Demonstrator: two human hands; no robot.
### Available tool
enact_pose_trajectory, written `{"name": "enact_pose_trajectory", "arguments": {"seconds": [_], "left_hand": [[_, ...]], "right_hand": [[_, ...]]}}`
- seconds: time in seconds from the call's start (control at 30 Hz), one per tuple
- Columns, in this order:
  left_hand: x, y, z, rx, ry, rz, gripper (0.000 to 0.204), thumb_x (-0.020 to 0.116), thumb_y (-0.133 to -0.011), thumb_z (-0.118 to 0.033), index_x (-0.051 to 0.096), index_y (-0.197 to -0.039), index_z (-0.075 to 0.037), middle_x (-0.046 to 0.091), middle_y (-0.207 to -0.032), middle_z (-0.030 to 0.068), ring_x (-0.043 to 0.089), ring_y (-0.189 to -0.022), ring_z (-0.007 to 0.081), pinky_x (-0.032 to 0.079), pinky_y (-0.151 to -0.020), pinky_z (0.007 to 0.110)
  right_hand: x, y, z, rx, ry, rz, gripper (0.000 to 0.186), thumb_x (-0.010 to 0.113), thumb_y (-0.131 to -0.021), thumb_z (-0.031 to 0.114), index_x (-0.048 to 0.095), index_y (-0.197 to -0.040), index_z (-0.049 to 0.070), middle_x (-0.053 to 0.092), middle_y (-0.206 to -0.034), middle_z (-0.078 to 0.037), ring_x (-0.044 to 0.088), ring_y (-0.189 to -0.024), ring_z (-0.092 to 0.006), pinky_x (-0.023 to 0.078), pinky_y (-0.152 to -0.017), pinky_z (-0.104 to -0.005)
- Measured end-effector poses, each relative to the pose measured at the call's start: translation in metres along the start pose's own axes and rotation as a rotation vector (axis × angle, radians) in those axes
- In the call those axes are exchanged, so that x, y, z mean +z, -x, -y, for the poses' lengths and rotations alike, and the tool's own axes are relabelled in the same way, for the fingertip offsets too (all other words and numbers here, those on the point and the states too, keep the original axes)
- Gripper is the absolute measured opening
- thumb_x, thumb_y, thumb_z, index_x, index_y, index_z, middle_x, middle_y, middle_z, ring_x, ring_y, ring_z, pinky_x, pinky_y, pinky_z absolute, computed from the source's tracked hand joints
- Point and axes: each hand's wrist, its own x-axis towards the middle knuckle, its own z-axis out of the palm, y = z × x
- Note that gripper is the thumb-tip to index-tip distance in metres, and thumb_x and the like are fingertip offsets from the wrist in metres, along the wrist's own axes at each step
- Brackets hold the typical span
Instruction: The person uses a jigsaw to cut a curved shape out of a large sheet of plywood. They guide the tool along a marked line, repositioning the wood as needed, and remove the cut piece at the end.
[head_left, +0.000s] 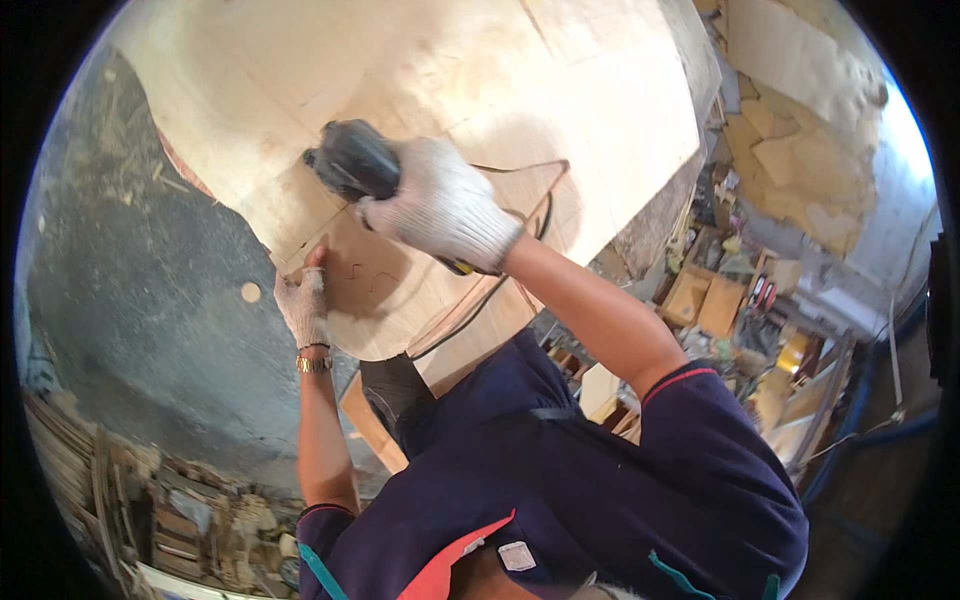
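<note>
A pale plywood sheet (600, 90) with pencil lines and an uneven edge fills the upper middle. My right hand (435, 200), in a white knit glove, is wrapped round a dark power tool (360, 160), which looks like a jigsaw, on the sheet. A dark cord curves from under that hand toward my lap. My left hand (303, 300), in a glove with bare fingertips, grips the sheet's left edge below the tool, a watch at its wrist. The tool's blade is not visible.
Grey concrete floor (170, 300) lies left, with a small wooden disc (251, 291). Scrap strips (180, 525) pile at lower left. At right are wooden boxes and clutter (710, 300), hanging cables, and torn tan sheets (790, 160) farther up.
</note>
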Motion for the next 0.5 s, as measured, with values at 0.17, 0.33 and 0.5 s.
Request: {"name": "enact_pose_trajectory", "arguments": {"seconds": [0.17,0.33,0.5], "left_hand": [[-0.009,-0.003,-0.013,0.033,0.031,0.030,0.059,0.089,-0.085,-0.031,0.067,-0.128,0.004,0.074,-0.119,0.0102,0.068,-0.103,0.0181,0.053,-0.093,0.033],[-0.002,-0.008,-0.016,-0.090,-0.102,0.126,0.057,0.087,-0.087,-0.032,0.067,-0.129,0.003,0.073,-0.121,0.0100,0.069,-0.101,0.0194,0.056,-0.088,0.034],[-0.011,-0.011,-0.020,-0.002,0.120,0.211,0.062,0.082,-0.093,-0.031,0.058,-0.141,0.001,0.067,-0.132,0.0109,0.066,-0.117,0.0245,0.057,-0.098,0.040]], "right_hand": [[0.011,0.003,-0.002,-0.103,-0.041,-0.038,0.042,0.068,-0.077,0.036,0.072,-0.098,0.000,0.073,-0.083,-0.023,0.073,-0.082,-0.0413,0.059,-0.075,-0.0482],[0.023,0.031,-0.064,-0.340,-0.019,-0.258,0.070,0.077,-0.075,0.057,0.069,-0.109,-0.004,0.074,-0.095,-0.022,0.073,-0.090,-0.0437,0.060,-0.080,-0.0505],[0.030,0.112,-0.176,-0.244,0.144,-0.116,0.065,0.081,-0.074,0.047,0.064,-0.120,0.005,0.073,-0.092,-0.019,0.071,-0.088,-0.0398,0.056,-0.082,-0.0528]]}}
